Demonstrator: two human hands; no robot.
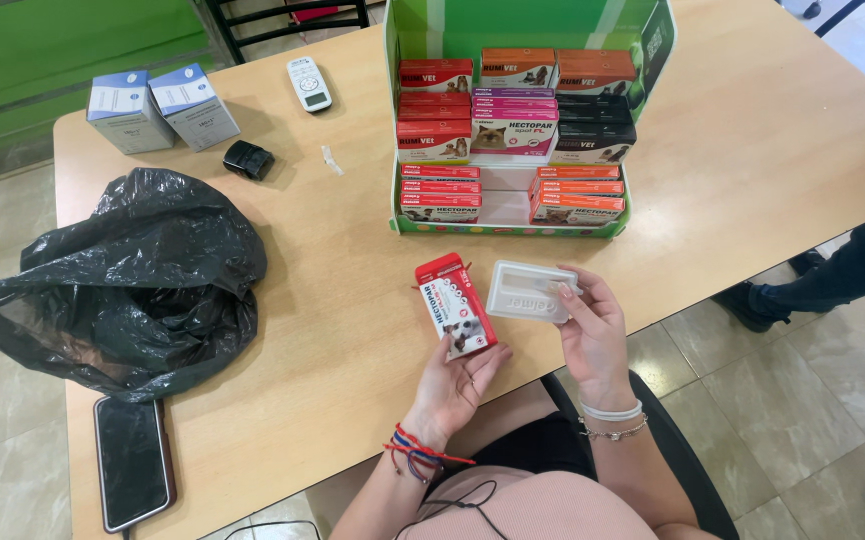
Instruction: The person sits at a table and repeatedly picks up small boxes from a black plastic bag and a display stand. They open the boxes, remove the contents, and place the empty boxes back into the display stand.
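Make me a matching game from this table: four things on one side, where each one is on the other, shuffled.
Things:
1. red and white box
2. white plastic tray
3. phone
4. black bag

Places:
A. flat near the table's front left corner
B. in the left hand
C. crumpled at the table's left side
D. in the right hand

Pairs: 1-B, 2-D, 3-A, 4-C
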